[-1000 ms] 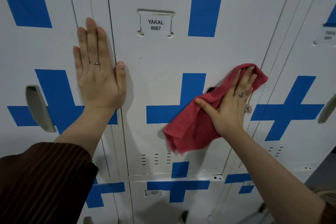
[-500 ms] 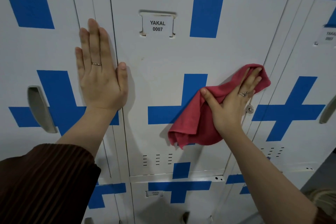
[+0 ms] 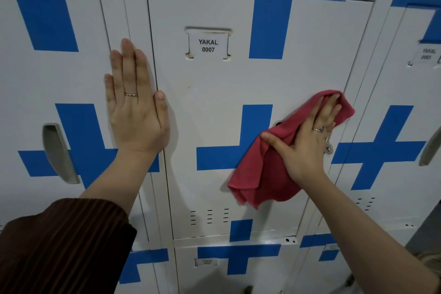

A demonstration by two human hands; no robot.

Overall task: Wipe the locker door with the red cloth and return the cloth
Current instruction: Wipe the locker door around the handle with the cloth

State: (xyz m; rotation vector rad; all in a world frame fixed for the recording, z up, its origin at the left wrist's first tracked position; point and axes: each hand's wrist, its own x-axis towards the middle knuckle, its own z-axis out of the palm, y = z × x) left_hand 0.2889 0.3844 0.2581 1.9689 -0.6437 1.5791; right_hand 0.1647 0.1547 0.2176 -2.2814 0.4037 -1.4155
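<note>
**Now wiping near the right edge of the door**

Meanwhile, the right hand [image 3: 307,143] pressed the red cloth [image 3: 260,169] flat against the locker door [image 3: 214,126], its fingers spread over the cloth and holding it there. Compared with a moment before, the cloth had hardly shifted; it stayed at the right edge of the door, over the handle recess and beside the key [image 3: 328,148]. The left hand [image 3: 136,112] lay open and empty on the left edge of the door, bracing. I judged the wiping unfinished, because the upper part near the label [image 3: 208,46] looked untouched, and the cloth was not yet returned.
</note>
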